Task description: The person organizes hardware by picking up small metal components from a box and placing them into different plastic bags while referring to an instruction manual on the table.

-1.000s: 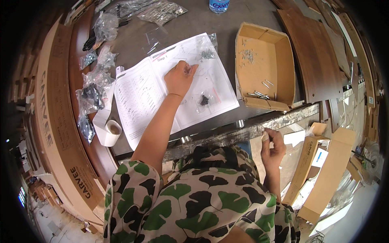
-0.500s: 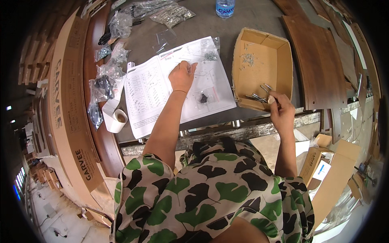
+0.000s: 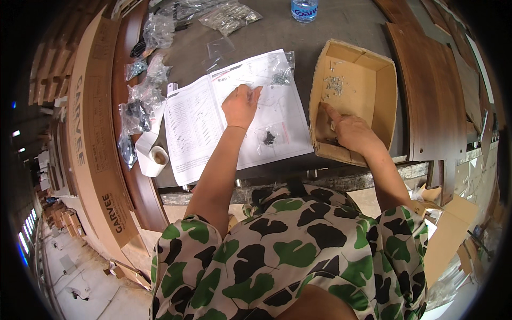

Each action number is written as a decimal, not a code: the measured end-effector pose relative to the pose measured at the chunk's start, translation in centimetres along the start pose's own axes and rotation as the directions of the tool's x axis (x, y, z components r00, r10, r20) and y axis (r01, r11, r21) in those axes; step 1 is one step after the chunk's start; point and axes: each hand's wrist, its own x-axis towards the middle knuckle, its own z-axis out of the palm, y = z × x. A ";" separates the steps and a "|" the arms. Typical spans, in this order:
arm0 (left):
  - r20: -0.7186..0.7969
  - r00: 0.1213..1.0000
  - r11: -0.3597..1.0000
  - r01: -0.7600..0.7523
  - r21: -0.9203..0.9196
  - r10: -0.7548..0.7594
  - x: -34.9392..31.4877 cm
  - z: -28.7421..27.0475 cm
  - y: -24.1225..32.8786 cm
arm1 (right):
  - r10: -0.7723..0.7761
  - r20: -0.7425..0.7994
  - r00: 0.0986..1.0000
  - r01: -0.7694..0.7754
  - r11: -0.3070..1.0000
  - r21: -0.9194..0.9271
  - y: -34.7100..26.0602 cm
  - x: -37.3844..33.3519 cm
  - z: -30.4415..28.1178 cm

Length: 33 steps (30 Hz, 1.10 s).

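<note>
My left hand (image 3: 241, 108) rests on the open instruction booklet (image 3: 194, 125). Its fingers are curled and pinch what looks like a small clear plastic bag (image 3: 250, 95). Just below it on the page lies a clear bag of small black parts (image 3: 269, 138), and at the page's top right another bag holds small metal hardware (image 3: 280, 76). My right hand (image 3: 353, 131) reaches into a shallow cardboard box (image 3: 368, 61), index finger stretched toward the left wall. The fingers beneath are partly hidden, with something pale by them. Small loose screws (image 3: 334, 86) lie farther up the box.
Bagged hardware (image 3: 144, 96) lines the table's left side beside a roll of white labels (image 3: 154, 160). A water bottle (image 3: 304, 9) stands at the back. Brown wooden panels (image 3: 432, 90) lie to the right, and a long carton (image 3: 98, 133) runs along the left.
My right hand has moved from the box's near edge farther into it, and now covers the long metal bolts seen there before. The left hand stays on the booklet.
</note>
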 end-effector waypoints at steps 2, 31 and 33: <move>-0.022 1.000 1.000 -0.011 0.001 0.011 0.0 0.0 -0.2 | -0.011 -0.006 1.000 0.011 1.000 0.004 0.4 0.6 0.4; -0.026 0.999 0.996 0.025 -0.091 -0.027 0.6 0.0 0.2 | 0.289 -0.142 0.947 -0.274 0.955 0.112 0.4 -0.1 0.6; -0.023 0.999 0.995 0.029 -0.099 -0.031 0.5 -0.1 0.2 | 0.291 -0.166 0.942 -0.274 0.954 0.119 0.5 -0.1 0.8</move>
